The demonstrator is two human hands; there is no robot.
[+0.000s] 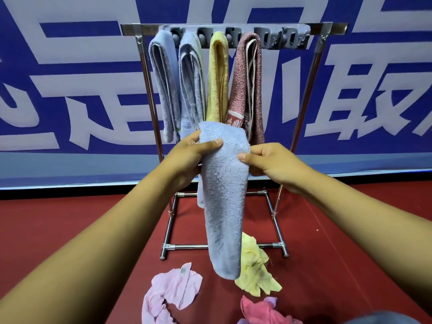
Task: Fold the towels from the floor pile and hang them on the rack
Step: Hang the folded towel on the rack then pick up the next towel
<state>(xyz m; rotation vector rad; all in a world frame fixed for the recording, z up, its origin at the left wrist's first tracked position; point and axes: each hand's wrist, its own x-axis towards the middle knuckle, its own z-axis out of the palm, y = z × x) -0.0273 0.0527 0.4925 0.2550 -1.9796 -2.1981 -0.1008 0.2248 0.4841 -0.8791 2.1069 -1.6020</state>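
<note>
- Folded blue towel (pixel 224 183) pinched at top by left hand (pixel 187 157) and right hand (pixel 268 162), long axis hanging straight down.
- Free grey clips on rack (pixel 280 38) up and right, nearer right hand.

Only writing around is on the big blue fabric banner (pixel 70 101) behind the rack: huge pale Chinese characters, cropped by the frame edges. The rightmost one looks like 取, the rest I can't make out.
</note>
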